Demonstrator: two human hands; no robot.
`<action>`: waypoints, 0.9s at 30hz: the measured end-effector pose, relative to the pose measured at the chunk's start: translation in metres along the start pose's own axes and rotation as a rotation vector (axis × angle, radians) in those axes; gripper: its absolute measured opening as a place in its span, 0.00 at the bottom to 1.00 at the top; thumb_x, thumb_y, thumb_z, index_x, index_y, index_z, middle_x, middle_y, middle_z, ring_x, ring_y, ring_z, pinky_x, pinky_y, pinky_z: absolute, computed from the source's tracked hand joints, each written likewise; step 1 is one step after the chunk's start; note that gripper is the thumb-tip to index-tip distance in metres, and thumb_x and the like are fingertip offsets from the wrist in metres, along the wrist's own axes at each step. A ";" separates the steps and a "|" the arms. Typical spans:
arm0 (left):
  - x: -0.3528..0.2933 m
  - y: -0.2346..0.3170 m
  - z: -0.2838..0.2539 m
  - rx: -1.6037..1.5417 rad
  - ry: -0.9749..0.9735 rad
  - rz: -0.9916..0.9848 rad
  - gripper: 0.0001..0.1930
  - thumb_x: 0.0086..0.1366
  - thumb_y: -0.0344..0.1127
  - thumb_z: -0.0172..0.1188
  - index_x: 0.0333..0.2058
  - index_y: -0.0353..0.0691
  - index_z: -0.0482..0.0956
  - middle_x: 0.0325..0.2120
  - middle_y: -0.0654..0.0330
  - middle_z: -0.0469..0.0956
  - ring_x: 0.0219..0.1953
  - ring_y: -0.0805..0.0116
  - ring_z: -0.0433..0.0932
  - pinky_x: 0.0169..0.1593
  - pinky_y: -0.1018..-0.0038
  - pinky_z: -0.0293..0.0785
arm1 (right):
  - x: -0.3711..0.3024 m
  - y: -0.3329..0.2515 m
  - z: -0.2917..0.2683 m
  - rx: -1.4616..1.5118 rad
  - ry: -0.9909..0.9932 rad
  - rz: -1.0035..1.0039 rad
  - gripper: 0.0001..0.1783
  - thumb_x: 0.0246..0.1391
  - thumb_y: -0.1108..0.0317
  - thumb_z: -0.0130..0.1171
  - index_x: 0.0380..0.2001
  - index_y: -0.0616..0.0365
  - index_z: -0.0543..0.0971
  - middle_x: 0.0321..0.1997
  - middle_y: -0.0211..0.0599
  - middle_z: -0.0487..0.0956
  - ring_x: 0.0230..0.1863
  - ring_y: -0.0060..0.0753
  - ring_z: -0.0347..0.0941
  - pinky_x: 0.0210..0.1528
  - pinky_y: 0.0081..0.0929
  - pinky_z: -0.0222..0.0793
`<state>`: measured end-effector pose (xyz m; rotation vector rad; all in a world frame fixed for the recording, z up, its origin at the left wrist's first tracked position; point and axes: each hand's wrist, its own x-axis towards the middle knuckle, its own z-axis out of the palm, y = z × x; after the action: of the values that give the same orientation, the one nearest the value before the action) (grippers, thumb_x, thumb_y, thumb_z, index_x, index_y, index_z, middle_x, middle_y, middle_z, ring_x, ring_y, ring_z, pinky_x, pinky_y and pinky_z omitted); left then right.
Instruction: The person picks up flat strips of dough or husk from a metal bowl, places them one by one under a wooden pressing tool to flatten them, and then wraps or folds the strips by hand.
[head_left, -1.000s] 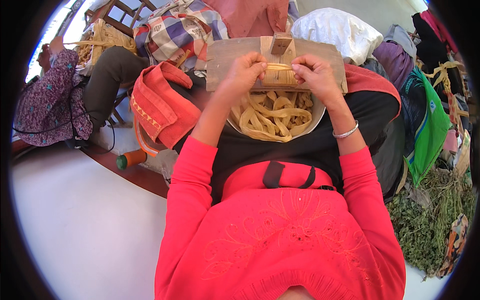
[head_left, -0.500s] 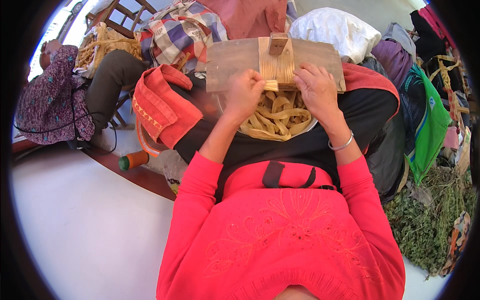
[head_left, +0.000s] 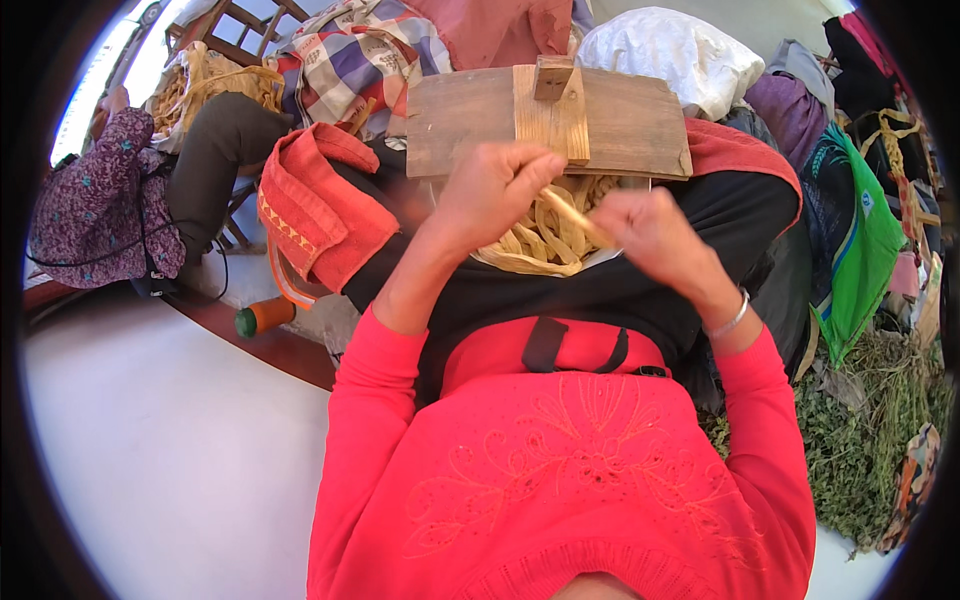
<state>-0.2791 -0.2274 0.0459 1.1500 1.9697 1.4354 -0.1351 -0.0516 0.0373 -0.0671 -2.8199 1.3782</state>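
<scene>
A short pale strip of plant fibre slants between my hands. My left hand closes on its upper end, thumb on top. Blurred a little by motion, my right hand, with a bangle at the wrist, closes on the lower end. Beneath both hands lies a basin of coiled yellowish fibre strips, its rim mostly hidden. Just beyond them a wooden board rests across my lap, with a lighter wooden piece and a small block fixed at its middle.
A red towel lies over my left knee, another red cloth over the right. An orange-green spool lies at left, near a seated person. A white sack, green bag and dried plants lie around.
My right hand has come off the board's front edge, moved down and right, and taken the strip's end. My left hand has shifted slightly right, and the strip now slants between both.
</scene>
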 end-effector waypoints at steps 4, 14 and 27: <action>0.006 -0.003 0.029 -0.499 0.003 -0.116 0.21 0.69 0.46 0.50 0.26 0.34 0.79 0.17 0.70 0.68 0.22 0.81 0.63 0.25 0.80 0.61 | -0.012 -0.068 0.002 1.068 -0.065 0.201 0.10 0.60 0.71 0.53 0.37 0.64 0.82 0.17 0.19 0.68 0.18 0.12 0.60 0.21 0.15 0.56; -0.001 -0.014 0.073 -1.014 -0.040 -0.497 0.07 0.67 0.34 0.53 0.41 0.40 0.73 0.19 0.70 0.65 0.13 0.85 0.54 0.16 0.85 0.49 | 0.028 0.007 0.027 -0.235 0.661 0.008 0.08 0.55 0.66 0.55 0.36 0.49 0.82 0.23 0.38 0.77 0.22 0.42 0.74 0.23 0.31 0.67; -0.017 -0.039 0.078 0.382 0.243 0.274 0.16 0.57 0.26 0.57 0.46 0.36 0.75 0.37 0.53 0.78 0.36 0.50 0.76 0.41 0.65 0.73 | 0.007 0.047 0.049 0.760 0.178 0.386 0.19 0.61 0.55 0.55 0.27 0.63 0.79 0.33 0.27 0.79 0.34 0.18 0.74 0.34 0.22 0.68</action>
<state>-0.2253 -0.2029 -0.0204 1.5202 2.4078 1.4229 -0.1412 -0.0610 -0.0301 -0.7046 -2.0331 2.2778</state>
